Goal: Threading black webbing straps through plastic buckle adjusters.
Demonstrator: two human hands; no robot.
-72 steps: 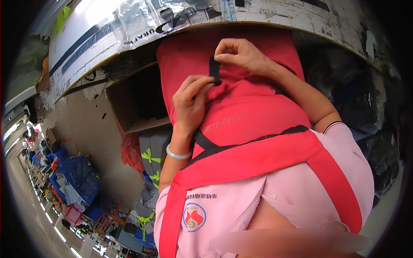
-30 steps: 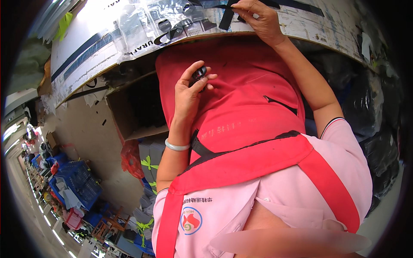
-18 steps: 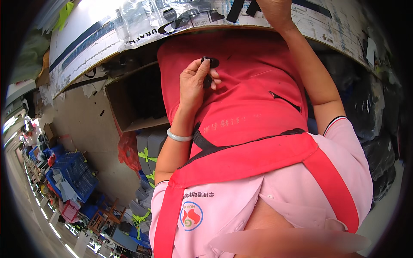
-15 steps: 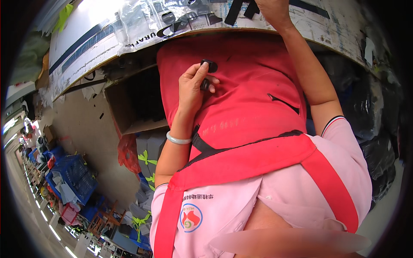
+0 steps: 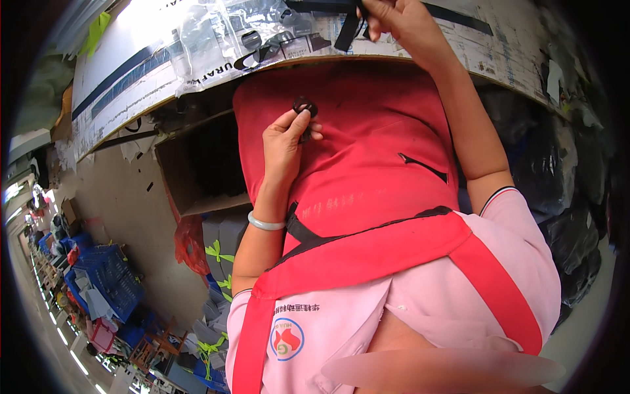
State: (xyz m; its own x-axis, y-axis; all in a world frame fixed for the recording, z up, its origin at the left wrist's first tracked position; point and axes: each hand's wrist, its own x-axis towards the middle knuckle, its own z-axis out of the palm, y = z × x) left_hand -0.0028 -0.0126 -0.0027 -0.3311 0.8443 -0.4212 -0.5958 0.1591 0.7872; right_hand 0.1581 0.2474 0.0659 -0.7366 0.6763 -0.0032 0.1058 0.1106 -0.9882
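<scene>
While the left hand [image 5: 283, 146] pinches a small black ring [image 5: 304, 106] at its fingertips, the right hand [image 5: 401, 25] grips a black strap [image 5: 346, 34] hanging beside its thumb.

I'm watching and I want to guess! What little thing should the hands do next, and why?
Probably bring the two hands together. The left hand pinches a small black ring over the red apron, while the right hand grips a black strap up at the table edge, apart from the ring.
</scene>
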